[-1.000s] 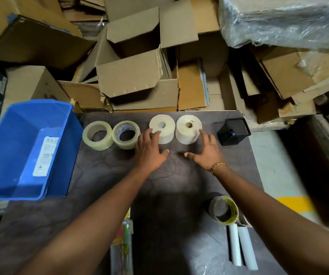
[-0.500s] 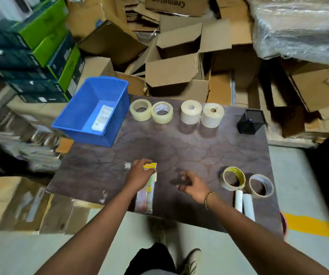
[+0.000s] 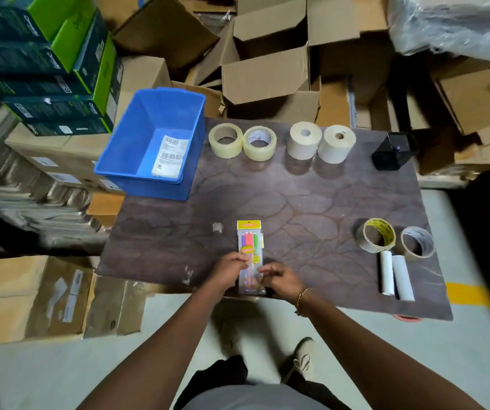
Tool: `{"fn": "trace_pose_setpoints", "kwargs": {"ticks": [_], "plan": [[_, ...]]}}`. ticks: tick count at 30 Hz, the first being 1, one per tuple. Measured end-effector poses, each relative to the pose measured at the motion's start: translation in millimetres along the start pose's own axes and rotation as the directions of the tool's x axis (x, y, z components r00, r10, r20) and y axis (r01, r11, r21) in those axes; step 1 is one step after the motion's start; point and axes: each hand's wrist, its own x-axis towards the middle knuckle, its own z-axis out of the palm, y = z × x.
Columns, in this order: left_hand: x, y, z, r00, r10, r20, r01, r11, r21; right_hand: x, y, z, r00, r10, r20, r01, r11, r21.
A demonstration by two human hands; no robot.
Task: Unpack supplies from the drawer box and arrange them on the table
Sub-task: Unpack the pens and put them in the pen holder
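Your left hand (image 3: 232, 270) and right hand (image 3: 282, 280) sit at the near edge of the worktop (image 3: 297, 202), one on each side of a pen pack (image 3: 249, 250). The pack lies flat between them, lengthwise away from you, its yellow header at the far end and purple, pink and green caps showing through the clear sleeve. Your left hand's fingers are curled in and pinch the pack's left edge. Your right hand's thumb and forefinger reach its right edge, but you cannot tell whether they grip or only touch. A gold bracelet (image 3: 301, 297) circles your right wrist.

Well to the right of your right hand, two white tubes (image 3: 394, 275) lie side by side. Just beyond them stand a tape roll with yellow print (image 3: 385, 230) and a plainer tape roll (image 3: 425, 247), close together.

Far ahead of your hands runs a row along the back edge: two clear tape rolls (image 3: 242, 150), then two white paper rolls (image 3: 320, 149), and a black mesh holder (image 3: 394, 155) off to the far right. Ahead and to the left of your left hand, the blue drawer box (image 3: 146, 187) overhangs the worktop's far left corner, with only a white label (image 3: 170, 156) showing inside. Cardboard boxes (image 3: 267, 72) are heaped behind.
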Motion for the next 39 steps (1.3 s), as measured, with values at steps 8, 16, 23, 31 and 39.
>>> {"fn": "trace_pose_setpoints", "kwargs": {"ticks": [8,16,23,31,39], "plan": [[11,-7,-3,0.999,-0.040,-0.001,0.039,0.997,-0.059,3,-3,22,0.994,0.098,-0.042,-0.086,0.968,0.236],[-3,21,8,0.998,0.008,0.065,0.000,0.993,-0.115,-10,-20,5,0.981,0.033,-0.189,0.042,0.926,0.376],[-19,96,35,0.968,0.168,0.189,-0.133,0.974,-0.185,-25,-57,-42,0.909,-0.159,-0.385,0.313,0.870,0.380],[-29,169,80,0.948,0.197,0.252,-0.117,0.947,-0.299,-36,-104,-124,0.729,-0.636,-0.253,0.302,0.631,-0.715],[-38,191,125,0.965,0.235,0.114,-0.144,0.842,-0.519,-64,-116,-174,0.706,-0.702,0.095,0.448,0.338,-0.827]]}}
